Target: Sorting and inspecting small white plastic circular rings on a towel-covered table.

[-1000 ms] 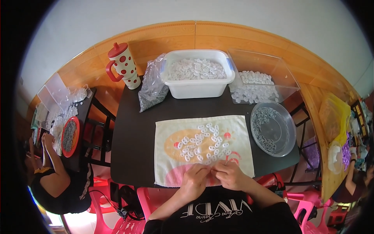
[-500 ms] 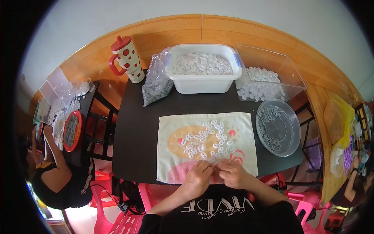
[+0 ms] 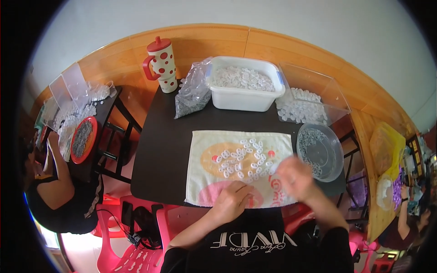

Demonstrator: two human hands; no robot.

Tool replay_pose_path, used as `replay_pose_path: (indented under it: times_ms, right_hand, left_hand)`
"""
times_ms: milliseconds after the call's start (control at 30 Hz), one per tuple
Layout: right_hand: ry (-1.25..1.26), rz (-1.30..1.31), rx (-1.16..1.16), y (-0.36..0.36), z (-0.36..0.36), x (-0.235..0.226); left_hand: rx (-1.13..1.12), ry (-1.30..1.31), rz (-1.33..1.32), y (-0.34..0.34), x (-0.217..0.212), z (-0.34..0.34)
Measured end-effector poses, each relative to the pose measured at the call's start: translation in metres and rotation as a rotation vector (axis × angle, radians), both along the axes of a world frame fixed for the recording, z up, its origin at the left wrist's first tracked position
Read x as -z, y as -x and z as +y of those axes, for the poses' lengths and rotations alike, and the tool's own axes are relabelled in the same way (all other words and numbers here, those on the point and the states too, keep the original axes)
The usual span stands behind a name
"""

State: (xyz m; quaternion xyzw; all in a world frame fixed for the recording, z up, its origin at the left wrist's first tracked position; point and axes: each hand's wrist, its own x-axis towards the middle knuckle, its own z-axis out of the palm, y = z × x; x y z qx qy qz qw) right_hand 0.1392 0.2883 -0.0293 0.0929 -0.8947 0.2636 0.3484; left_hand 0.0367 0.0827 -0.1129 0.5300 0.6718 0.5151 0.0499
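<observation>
On the near edge of a printed cream cloth [image 3: 205, 177] rests my left hand [image 3: 232, 199], its fingers curled together; whatever they hold is hidden. My right hand [image 3: 296, 177] is smeared by motion above the cloth's right edge, so its fingers cannot be made out. It is nearest the round clear tub [image 3: 330, 152], which has small grey metal pieces along its inner side. Many small white plastic pieces with two holes [image 3: 241, 157] lie scattered over the cloth, left of my right hand.
Along the back stand a dotted tumbler [image 3: 164, 66], a plastic bag of grey pieces [image 3: 193, 95], a white bin [image 3: 243, 100] heaped with white pieces, and a clear box [image 3: 314, 98] of white discs. At left, a person [image 3: 59, 191] sits by a red plate [image 3: 93, 136].
My right hand has parted from the left and swung right toward the round tub. My left hand stays near the cloth's front edge. The whole view has shifted slightly.
</observation>
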Motion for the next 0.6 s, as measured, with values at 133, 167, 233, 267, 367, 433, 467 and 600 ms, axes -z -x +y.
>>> replay_pose_path:
  times_ms: [133,167,233,267,367,433,467,600]
  right_hand:
    - [-0.160,0.205,0.369,0.047,0.077,-0.069]
    - [-0.140,0.212,0.438,0.054,0.095,-0.076]
    - [-0.066,0.195,0.484,0.064,0.114,-0.076]
    - [0.011,0.179,0.528,0.070,0.116,-0.074]
    - [0.168,-0.129,0.259,0.067,0.059,-0.033]
    - [-0.024,-0.262,-0.071,0.074,0.028,0.002]
    - [-0.102,-0.351,-0.097,0.074,0.012,0.016]
    - [-0.168,-0.434,-0.114,0.095,-0.014,0.043]
  left_hand:
    - [0.040,-0.010,0.013,0.001,-0.004,-0.001]
    - [0.055,-0.018,0.001,0.001,-0.005,0.000]
    - [0.057,-0.026,0.008,0.001,-0.005,0.001]
    - [0.055,-0.032,0.017,0.002,-0.005,0.001]
    - [0.063,-0.056,0.066,0.001,0.000,0.000]
    - [0.062,-0.055,0.066,0.000,0.001,-0.002]
    - [0.070,-0.062,0.076,0.000,0.000,-0.001]
    - [0.086,-0.057,0.071,0.001,0.000,-0.002]
